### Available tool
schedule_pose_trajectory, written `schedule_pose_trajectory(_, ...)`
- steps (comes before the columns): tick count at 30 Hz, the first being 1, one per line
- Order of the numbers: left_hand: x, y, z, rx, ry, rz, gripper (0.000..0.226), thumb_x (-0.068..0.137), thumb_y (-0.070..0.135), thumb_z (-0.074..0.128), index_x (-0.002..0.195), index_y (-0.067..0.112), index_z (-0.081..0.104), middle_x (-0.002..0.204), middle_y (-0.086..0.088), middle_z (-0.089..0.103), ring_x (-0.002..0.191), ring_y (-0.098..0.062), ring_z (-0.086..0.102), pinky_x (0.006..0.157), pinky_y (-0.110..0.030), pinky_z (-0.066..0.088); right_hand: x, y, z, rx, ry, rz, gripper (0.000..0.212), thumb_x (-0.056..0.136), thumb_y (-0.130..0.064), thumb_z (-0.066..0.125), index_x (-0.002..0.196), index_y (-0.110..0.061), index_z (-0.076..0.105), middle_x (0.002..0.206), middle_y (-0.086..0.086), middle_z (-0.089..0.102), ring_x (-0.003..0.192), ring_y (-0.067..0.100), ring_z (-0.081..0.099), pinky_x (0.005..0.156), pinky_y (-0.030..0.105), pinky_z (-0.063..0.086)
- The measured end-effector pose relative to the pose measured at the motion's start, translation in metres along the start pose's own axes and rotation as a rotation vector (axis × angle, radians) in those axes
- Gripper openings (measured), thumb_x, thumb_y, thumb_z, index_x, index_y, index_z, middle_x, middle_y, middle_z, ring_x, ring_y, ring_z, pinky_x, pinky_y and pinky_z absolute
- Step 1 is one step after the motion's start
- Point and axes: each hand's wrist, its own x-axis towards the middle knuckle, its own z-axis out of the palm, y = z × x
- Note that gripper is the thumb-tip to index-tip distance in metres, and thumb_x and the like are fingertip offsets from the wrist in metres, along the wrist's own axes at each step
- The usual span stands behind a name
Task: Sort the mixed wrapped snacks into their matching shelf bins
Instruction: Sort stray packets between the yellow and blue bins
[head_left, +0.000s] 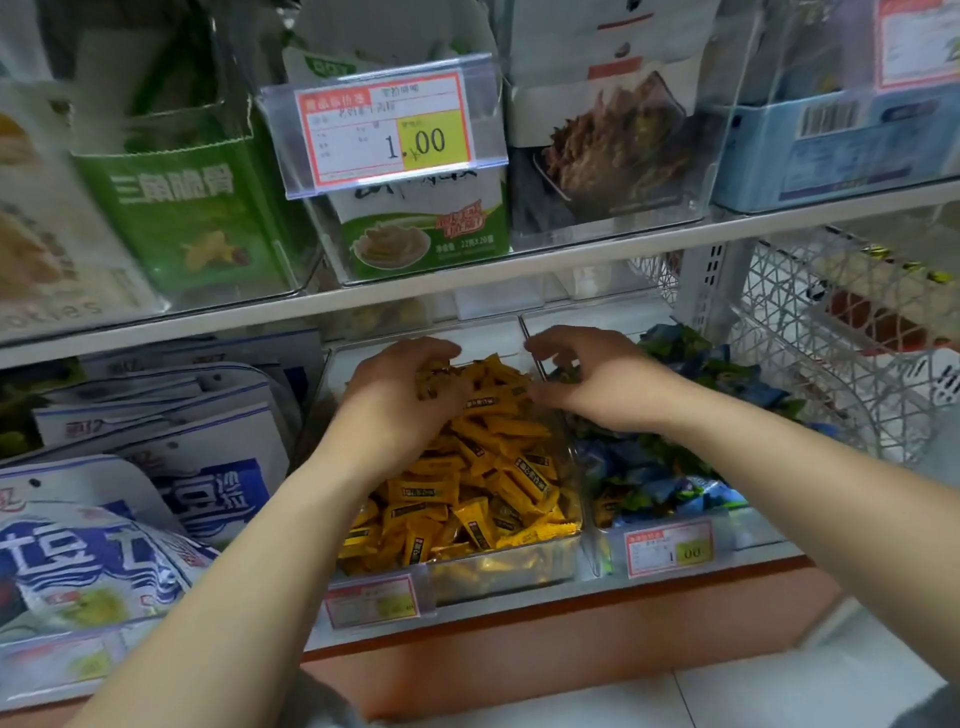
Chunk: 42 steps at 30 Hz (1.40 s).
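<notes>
Two hands (400, 400) (592, 387); two bins (511, 569) (756, 530) of loose snacks (483, 467).

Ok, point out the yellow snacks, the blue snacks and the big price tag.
yellow snacks (467, 496), head view, pile middle
blue snacks (641, 470), head view, pile middle
price tag (384, 127), head view, label centre

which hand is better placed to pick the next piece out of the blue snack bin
Right, probably. The right hand hovers open at the edge of the blue snack bin, with nothing in it. The left hand sits over the yellow snack bin, fingers curled round a few wrapped snacks.
</notes>
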Motion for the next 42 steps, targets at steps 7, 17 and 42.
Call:
schedule_pose_trajectory(7,-0.025,0.042,0.049,0.046,-0.258,0.135,0.054,0.079,0.064,0.062,0.128,0.043,0.053,0.123,0.022,0.059,0.11,0.005,0.051,0.087,-0.014,0.043,-0.053,0.043,-0.027,0.0,-0.148,-0.027,0.008,0.092,-0.034,0.063,0.097,-0.036,0.069,0.088,-0.02,0.073,0.084,-0.007,0.065,0.069,0.007,0.046)
schedule_pose_trajectory(17,-0.025,0.043,0.07,0.069,-0.315,0.059,0.076,0.074,0.071,0.064,0.138,0.039,0.038,0.13,0.013,0.054,0.106,-0.007,0.058,0.084,-0.028,0.053,-0.044,0.069,-0.003,-0.304,-0.781,-0.018,0.045,0.088,-0.053,0.064,0.131,-0.041,0.058,0.125,-0.027,0.057,0.102,-0.007,0.054,0.081,0.006,0.038)
schedule_pose_trajectory(42,-0.016,0.028,0.058,-0.087,-0.48,0.072,0.075,0.076,0.056,0.076,0.139,0.041,0.038,0.111,0.022,0.058,0.099,0.004,0.058,0.086,-0.027,0.053,-0.028,0.103,-0.048,-0.216,-0.009,0.199,0.065,0.076,-0.037,0.082,0.133,-0.028,0.051,0.123,-0.003,0.06,0.103,0.013,0.055,0.074,0.013,0.038)
